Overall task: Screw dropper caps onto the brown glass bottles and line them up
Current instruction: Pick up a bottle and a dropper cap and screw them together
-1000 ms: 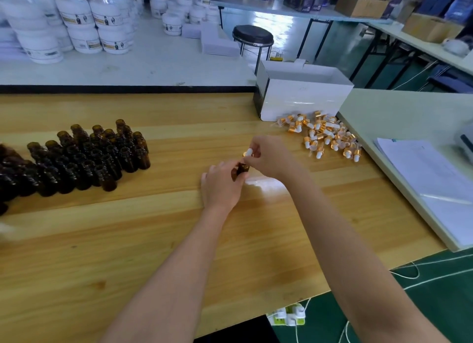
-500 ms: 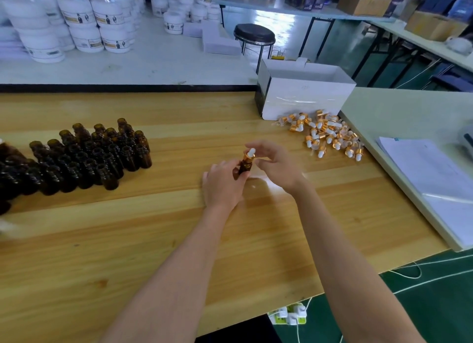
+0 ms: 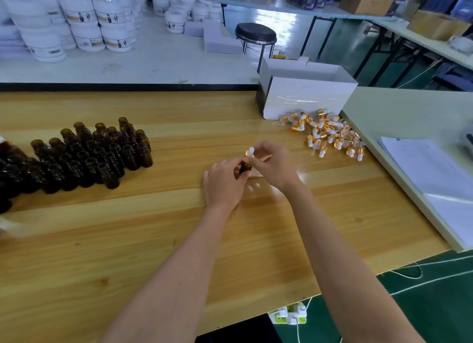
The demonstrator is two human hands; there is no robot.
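My left hand [image 3: 224, 182] grips a brown glass bottle [image 3: 245, 167] tilted above the middle of the wooden table [image 3: 153, 240]. A dropper cap [image 3: 249, 152] with a gold collar and white bulb sits on the bottle's neck, and my right hand [image 3: 272, 164] pinches it with its fingertips. Several uncapped brown bottles [image 3: 84, 155] stand packed together at the left. A loose pile of dropper caps [image 3: 330, 135] lies at the right, in front of a white box.
An open white box [image 3: 304, 97] stands at the table's back right. A pale side table [image 3: 409, 112] with a stack of papers [image 3: 435, 171] adjoins on the right. White tubs [image 3: 84, 22] and a black stool [image 3: 256, 34] stand behind. A power strip [image 3: 290, 315] lies below the front edge.
The right hand first covered the cap, then drew back so the capped bottle showed, and now its fingers pinch the cap again. The left hand kept holding the bottle.
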